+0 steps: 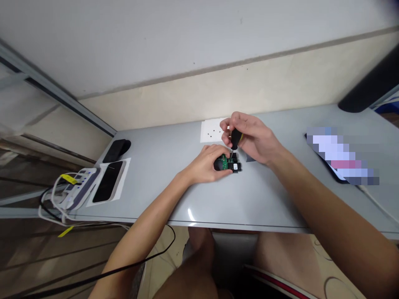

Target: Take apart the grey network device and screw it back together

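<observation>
A small green circuit board with black parts (225,162) lies on the grey table, and my left hand (209,163) is closed round its left side, thumb and fingers at its edges. My right hand (249,135) grips a black and yellow screwdriver (236,139) from above, its thin shaft pointing down onto the board. Behind the hands, a white sheet (205,129) bears several tiny dark pieces, probably screws; my right hand's fingers overlap its right edge. A small dark flat piece (249,158) lies partly under my right hand.
On the grey table (149,166), a phone (109,182) rests on white paper at the left, beside a power strip (81,189) with cables. A black object (116,150) lies behind them. A lit, blurred-out phone (339,158) with a white cable is at the right.
</observation>
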Tool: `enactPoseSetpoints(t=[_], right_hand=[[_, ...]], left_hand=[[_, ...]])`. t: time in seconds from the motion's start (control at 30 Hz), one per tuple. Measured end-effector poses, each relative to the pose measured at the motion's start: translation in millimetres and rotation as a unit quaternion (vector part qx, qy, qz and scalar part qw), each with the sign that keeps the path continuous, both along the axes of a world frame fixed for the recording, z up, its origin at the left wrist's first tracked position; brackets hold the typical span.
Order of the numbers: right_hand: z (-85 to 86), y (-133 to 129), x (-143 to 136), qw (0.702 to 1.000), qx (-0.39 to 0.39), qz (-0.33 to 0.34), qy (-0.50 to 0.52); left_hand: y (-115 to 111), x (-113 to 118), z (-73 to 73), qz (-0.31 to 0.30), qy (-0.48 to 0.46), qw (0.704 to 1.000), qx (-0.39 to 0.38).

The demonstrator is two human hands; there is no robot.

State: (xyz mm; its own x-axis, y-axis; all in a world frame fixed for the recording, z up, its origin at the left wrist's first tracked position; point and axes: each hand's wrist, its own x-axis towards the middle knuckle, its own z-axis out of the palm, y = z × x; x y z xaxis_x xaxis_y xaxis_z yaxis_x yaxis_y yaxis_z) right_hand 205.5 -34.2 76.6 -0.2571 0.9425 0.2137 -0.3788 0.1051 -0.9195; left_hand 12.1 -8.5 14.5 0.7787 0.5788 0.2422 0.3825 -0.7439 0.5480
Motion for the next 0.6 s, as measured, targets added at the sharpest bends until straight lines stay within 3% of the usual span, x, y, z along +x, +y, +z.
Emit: enactPoseSetpoints(t=[0.2, 0.47, 0.6], right_hand=[[-4.4, 7.5, 1.8, 0.997, -0.005, -0.081, -0.008], [-7.8, 13.4, 10.6, 0.998, -0.026, -0.057, 0.022], [-15.1, 15.8, 10.0, 0.991, -0.007, -0.128, -0.028]], left_hand=[[-0.7, 0.1, 3.1, 0.0, 0.01, 1.0, -0.017], [-1.6, -1.4, 4.4, -0.013, 0.021, 0.999, 0.039], [0.6, -2.1, 4.0, -0.024, 0.037, 0.997, 0.06]])
